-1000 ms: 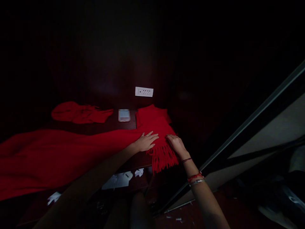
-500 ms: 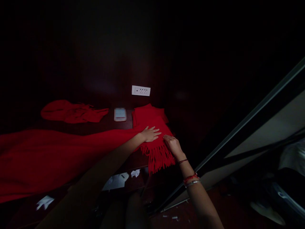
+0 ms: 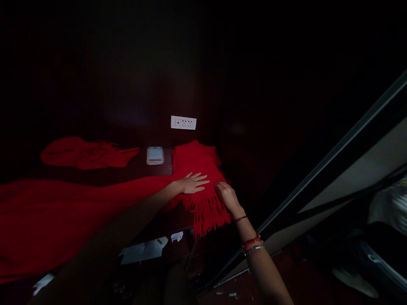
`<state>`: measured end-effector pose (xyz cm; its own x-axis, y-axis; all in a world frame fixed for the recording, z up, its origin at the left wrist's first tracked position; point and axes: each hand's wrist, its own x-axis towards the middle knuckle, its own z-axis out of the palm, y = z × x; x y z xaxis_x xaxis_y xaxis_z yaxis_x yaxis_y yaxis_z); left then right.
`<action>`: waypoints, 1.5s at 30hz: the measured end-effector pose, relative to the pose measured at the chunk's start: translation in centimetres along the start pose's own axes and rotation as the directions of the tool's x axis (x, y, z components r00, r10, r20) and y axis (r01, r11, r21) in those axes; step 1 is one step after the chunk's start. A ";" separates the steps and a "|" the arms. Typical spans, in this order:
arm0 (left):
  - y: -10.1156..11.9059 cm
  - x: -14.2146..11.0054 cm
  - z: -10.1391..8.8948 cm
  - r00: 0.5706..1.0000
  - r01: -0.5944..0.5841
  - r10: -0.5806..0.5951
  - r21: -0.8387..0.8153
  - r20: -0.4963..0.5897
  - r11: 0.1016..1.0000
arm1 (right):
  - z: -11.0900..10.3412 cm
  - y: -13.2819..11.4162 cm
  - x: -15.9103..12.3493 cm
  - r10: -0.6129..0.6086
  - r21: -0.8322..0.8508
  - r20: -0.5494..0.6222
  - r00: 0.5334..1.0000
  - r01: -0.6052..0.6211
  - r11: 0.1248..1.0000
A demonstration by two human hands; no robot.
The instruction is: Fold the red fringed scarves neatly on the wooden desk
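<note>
A long red fringed scarf (image 3: 104, 203) runs from the left side onto the dark surface, with its tasselled end hanging over the front edge. My left hand (image 3: 193, 184) lies flat on this end, fingers spread, a ring on one finger. Beside it, at the scarf's right edge just above the fringe, is my right hand (image 3: 227, 197), its fingers bent and held together against the cloth. The fingertips are partly hidden. Folded red fabric (image 3: 195, 148) lies behind my left hand, under the scarf's end.
Another bunched red cloth (image 3: 82, 154) lies at the back left. A small pale square item (image 3: 155, 156) is near the wall, below a white socket panel (image 3: 183, 123). Papers (image 3: 144, 250) sit under the surface's front edge. A dark-framed panel (image 3: 305, 169) slants along the right.
The whole view has shifted slightly, so the scarf and socket panel appear further left. Both hands stay at the fringed end, with the left still flat and the right at the edge.
</note>
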<state>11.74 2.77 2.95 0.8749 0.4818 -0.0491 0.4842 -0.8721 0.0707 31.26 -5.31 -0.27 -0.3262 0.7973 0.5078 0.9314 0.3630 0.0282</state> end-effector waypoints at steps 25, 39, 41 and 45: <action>4.2 0.1 -0.6 0.922 0.286 -0.234 0.136 -0.310 0.949 | -0.5 0.7 2.7 0.034 0.232 -0.077 0.996 -0.015 0.973; 4.3 -1.0 -0.3 0.958 0.155 -0.083 0.252 -0.275 0.955 | -1.6 0.1 1.4 -0.015 0.044 0.034 0.999 0.014 0.999; 4.2 -0.9 -0.1 0.959 0.133 -0.053 0.275 -0.280 0.952 | -1.5 0.0 1.2 -0.006 0.036 0.041 0.999 0.004 0.999; 4.2 -0.7 0.4 0.952 0.121 -0.033 0.276 -0.304 0.954 | -1.4 -0.1 1.0 -0.007 0.025 0.034 0.999 0.006 1.000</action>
<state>13.16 -1.23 2.87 0.8196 0.5138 0.2536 0.5655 -0.7967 -0.2133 31.10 -5.22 1.43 -0.3381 0.8105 0.4784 0.9250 0.3798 0.0103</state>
